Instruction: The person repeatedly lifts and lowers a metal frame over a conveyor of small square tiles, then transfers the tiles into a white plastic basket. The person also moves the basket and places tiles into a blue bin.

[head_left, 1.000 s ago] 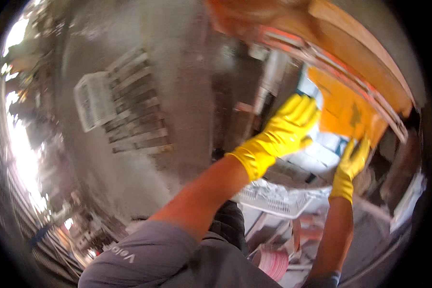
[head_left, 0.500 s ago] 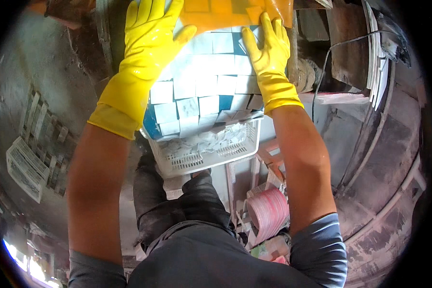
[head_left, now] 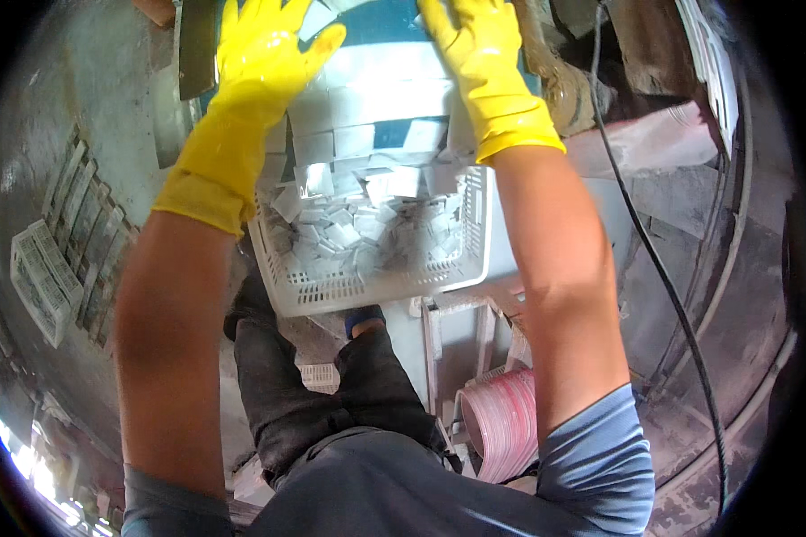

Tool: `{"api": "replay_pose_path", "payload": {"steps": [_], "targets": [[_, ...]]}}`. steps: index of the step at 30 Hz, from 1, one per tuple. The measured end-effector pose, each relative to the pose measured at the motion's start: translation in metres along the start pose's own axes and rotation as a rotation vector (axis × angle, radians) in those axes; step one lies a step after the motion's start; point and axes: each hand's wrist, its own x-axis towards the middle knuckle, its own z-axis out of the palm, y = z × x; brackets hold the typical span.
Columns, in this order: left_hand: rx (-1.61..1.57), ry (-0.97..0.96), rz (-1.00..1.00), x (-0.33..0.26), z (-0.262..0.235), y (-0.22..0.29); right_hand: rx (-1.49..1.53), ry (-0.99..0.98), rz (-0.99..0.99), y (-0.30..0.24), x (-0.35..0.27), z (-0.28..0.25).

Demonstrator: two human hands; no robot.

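My left hand (head_left: 273, 55), in a yellow rubber glove, lies with its fingers spread over the left side of a blue surface (head_left: 381, 25) partly covered with rows of thin, white, square pieces (head_left: 367, 94). My right hand (head_left: 476, 46), gloved the same way, rests at the right side of these rows with its fingers apart. The upper edge of the view cuts off the fingertips of both. Below the rows stands a white plastic basket (head_left: 367, 294) with many loose white pieces (head_left: 340, 231) inside. Several squares hang over its far side.
A black cable (head_left: 654, 259) runs down on the right. Beneath the basket is a worn frame (head_left: 430, 333), with a pink-and-white ribbed cylinder (head_left: 501, 425) beside my right leg. To the left, a white crate (head_left: 47, 277) lies against slatted wood (head_left: 85, 237).
The orange sheet has gone out of view, and more bare blue shows near my hands. The rows of white squares now reach lower, over the basket, whose loose pieces show more fully.
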Motion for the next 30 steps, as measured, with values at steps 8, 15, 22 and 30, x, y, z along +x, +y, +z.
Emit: {"api": "replay_pose_path", "payload": {"steps": [8, 15, 22, 30], "targets": [[-0.130, -0.104, -0.049, -0.115, -0.035, 0.094, -0.017, -0.098, 0.136, -0.053, -0.134, -0.040], [-0.463, -0.618, -0.058, -0.252, -0.059, 0.144, 0.144, -0.662, 0.297, -0.088, -0.336, -0.082], [-0.500, -0.263, -0.022, -0.163, -0.110, 0.066, 0.280, -0.633, 0.628, -0.116, -0.425, -0.143], [-0.202, 0.031, -0.045, 0.019, -0.017, -0.034, 0.312, -0.083, 0.427, -0.086, -0.113, -0.082]]}}
